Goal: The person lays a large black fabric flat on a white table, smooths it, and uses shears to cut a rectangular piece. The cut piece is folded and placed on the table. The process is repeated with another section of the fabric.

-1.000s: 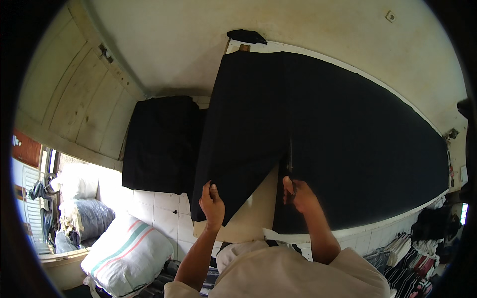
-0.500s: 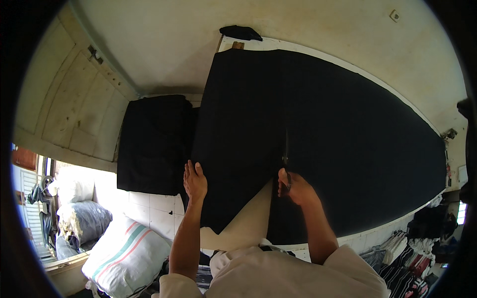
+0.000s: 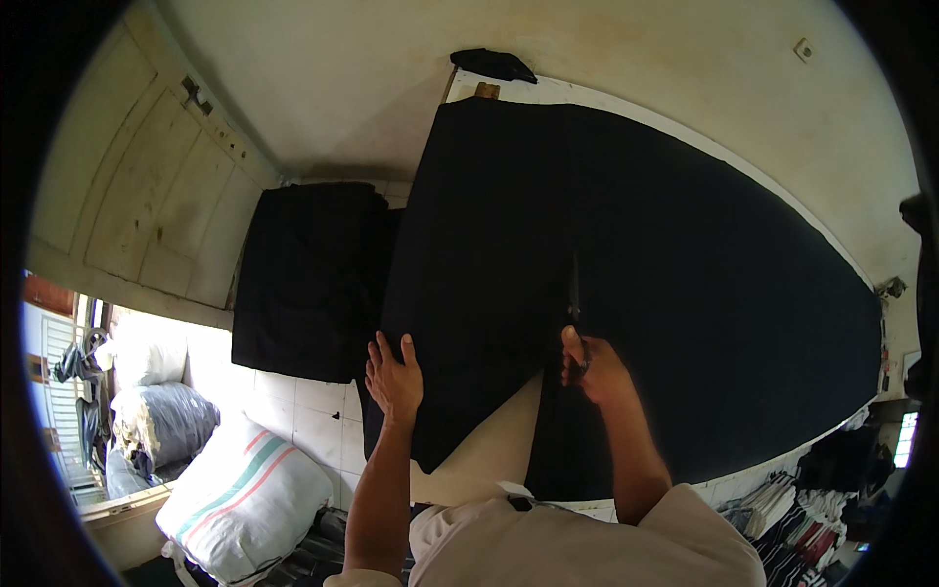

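Note:
A wide sheet of black fabric (image 3: pixel 704 284) lies spread over a pale table (image 3: pixel 489 440). From its near edge a cut runs away from me, and the two sides part in a wedge that bares the tabletop. My right hand (image 3: pixel 592 367) grips a pair of scissors (image 3: pixel 574 293), whose blades point away from me at the head of the cut; their dark handles are partly hidden by my fingers. Flat on the fabric near its left edge rests my left hand (image 3: pixel 394 377), fingers stretched out and holding nothing.
Left of the table is a stack of folded black cloth (image 3: pixel 308 279). A striped white sack (image 3: pixel 245 499) and a grey wrapped bundle (image 3: pixel 176 430) stand at lower left, below a wooden door (image 3: pixel 147 176). Piled garments (image 3: pixel 792 519) lie at lower right. A small black cloth (image 3: pixel 494 65) sits at the far corner.
My view has shifted slightly. The scissors remain at the head of the cut in my right hand. My left hand, still flat, lies a little farther in from the fabric's left edge.

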Motion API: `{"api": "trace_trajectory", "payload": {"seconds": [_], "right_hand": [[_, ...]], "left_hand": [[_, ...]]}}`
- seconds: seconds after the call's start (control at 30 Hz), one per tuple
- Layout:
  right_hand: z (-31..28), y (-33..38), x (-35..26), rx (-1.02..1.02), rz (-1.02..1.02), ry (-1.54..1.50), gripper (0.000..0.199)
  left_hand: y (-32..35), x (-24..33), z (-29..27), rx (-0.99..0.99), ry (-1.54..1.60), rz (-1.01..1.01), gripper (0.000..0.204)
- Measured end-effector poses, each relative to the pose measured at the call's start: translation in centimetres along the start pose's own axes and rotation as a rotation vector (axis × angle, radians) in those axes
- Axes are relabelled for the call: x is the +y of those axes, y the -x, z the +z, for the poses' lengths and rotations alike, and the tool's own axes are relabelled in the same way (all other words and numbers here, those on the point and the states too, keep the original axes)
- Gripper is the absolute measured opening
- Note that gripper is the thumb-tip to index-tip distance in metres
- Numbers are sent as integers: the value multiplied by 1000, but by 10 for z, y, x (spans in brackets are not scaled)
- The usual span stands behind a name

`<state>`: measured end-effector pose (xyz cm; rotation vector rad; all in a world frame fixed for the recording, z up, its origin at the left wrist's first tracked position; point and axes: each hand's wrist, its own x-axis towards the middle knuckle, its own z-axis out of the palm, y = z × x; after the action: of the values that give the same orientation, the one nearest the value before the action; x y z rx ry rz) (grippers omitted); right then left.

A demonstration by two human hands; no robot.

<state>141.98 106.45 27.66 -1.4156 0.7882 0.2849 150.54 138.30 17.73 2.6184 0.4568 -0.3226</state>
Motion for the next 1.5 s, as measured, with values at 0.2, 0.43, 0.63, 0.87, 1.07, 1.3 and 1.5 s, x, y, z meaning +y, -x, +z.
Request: {"api": "trace_trajectory", "payload": {"seconds": [0.2, 0.43, 0.63, 0.87, 1.07, 1.3, 1.5], "right_hand": [[-5, -16, -16, 7, -59, 69, 81], [-13, -39, -27, -24, 1, 96, 80], [-13, -56, -46, 1, 24, 71, 73], [-16, -81, -68, 4, -100, -45, 73], [-22, -103, -80, 14, -42, 10, 70], [-33, -134, -101, 17, 43, 70, 73], [-41, -158, -116, 3, -86, -21, 72]], "left_hand": [[3, 5, -1, 35, -7, -13, 81], [3, 6, -1, 70, -11, 1, 80], [2, 9, -2, 50, -7, -43, 82], [0, 12, -4, 46, -15, -45, 82], [2, 12, -4, 49, -8, -56, 82], [1, 14, -2, 51, -12, -78, 80], [0, 12, 0, 70, -23, -56, 79]]}}
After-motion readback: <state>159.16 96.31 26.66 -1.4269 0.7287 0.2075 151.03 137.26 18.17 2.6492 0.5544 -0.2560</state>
